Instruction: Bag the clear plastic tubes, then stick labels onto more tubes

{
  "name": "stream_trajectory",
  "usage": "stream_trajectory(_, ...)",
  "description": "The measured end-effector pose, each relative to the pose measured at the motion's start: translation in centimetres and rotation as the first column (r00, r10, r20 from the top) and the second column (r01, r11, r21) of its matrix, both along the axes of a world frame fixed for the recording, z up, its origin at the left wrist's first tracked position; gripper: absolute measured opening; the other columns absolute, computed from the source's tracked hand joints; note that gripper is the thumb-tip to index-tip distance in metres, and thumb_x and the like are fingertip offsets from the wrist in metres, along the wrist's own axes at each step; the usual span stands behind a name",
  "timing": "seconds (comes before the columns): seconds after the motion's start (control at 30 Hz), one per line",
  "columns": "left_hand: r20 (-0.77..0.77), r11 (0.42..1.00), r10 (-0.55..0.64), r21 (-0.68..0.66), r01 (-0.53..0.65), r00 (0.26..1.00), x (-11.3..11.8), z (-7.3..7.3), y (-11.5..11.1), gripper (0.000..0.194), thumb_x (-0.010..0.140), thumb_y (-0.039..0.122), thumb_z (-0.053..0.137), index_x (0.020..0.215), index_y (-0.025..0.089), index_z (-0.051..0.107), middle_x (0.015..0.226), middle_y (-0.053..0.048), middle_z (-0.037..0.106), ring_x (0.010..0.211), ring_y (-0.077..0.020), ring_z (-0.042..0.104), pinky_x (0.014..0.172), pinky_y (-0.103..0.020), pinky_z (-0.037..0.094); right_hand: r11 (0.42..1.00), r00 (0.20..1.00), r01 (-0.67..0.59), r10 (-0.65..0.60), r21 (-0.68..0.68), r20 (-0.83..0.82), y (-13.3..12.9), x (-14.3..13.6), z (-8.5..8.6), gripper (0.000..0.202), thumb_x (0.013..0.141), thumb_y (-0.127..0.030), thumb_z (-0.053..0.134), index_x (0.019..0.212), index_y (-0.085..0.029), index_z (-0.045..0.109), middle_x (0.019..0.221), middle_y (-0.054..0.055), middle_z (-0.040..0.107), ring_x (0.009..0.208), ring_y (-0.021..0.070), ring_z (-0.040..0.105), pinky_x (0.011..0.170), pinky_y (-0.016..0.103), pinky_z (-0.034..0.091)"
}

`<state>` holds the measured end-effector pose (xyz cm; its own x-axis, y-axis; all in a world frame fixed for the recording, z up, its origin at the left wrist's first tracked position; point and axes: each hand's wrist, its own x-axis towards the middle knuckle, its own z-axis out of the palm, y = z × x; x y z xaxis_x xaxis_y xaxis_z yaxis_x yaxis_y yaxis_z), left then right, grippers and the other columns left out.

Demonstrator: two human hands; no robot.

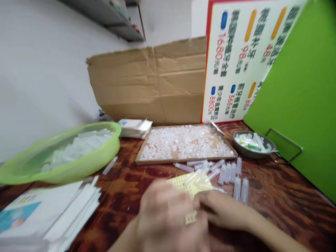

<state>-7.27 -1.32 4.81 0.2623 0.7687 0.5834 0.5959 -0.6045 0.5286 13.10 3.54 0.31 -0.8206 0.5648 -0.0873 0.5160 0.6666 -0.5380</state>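
My left hand [170, 217] is smeared by motion at the bottom centre, with a gold-coloured ring on one finger. Close against it, my right hand [223, 208] reaches in from the right, its back bent and its fingertips hidden. Whatever may be between the two hands cannot be made out. Just beyond them lies a yellow dotted pad [181, 182] with several clear plastic tubes [201, 176] on and around it. To the right, more capped tubes [228, 172] lie side by side, and a pair of tubes [240, 189] rests near my right wrist.
A shallow cardboard tray [139, 161] of small clear plastic parts is behind the tubes. At left stand a green basin [86, 171] of tubes and stacked white printed boxes [60, 210]. A grey bowl [252, 153] sits at right by a green panel [296, 94].
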Motion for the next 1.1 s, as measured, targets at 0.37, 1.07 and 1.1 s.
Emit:
stream_trajectory(0.37,0.109,0.987,0.071,-0.149,-0.054,0.992,1.4,-7.5,5.2,0.031,0.092,0.041,0.040,0.075,0.017,0.049,0.071,0.000,0.046,0.066,-0.0133,0.046,0.062,-0.027,0.035,0.995,0.996,-0.086,0.087,-0.047,0.023,0.5,0.4,0.2,0.005,0.088,-0.021,0.049,0.085,-0.018,0.051,0.085,0.002,0.059,0.073,0.0129,0.052,0.066,0.023,0.037)
stream_trajectory(1.07,-0.201,0.989,0.104,-0.082,-0.123,0.974,1.5,-7.5,5.3,0.037,0.093,0.046,0.033,0.077,0.016,0.048,0.073,-0.001,0.049,0.064,-0.0135,0.049,0.057,-0.025,0.037,0.979,0.976,-0.104,0.067,0.175,0.205,0.3,-0.3,-0.5,0.014,0.093,-0.018,0.039,0.082,-0.018,0.048,0.077,0.003,0.059,0.064,0.0134,0.052,0.055,0.026,0.028)
stream_trajectory(1.1,-0.205,0.989,0.114,-0.070,-0.131,0.972,1.5,-7.5,5.4,0.037,0.093,0.046,0.033,0.076,0.017,0.047,0.071,-0.001,0.048,0.063,-0.0132,0.048,0.056,-0.025,0.036,0.965,0.969,-0.140,0.088,0.222,0.230,0.2,-0.4,-0.6,0.013,0.093,-0.018,0.040,0.083,-0.018,0.048,0.078,0.003,0.059,0.065,0.0139,0.052,0.055,0.026,0.028)
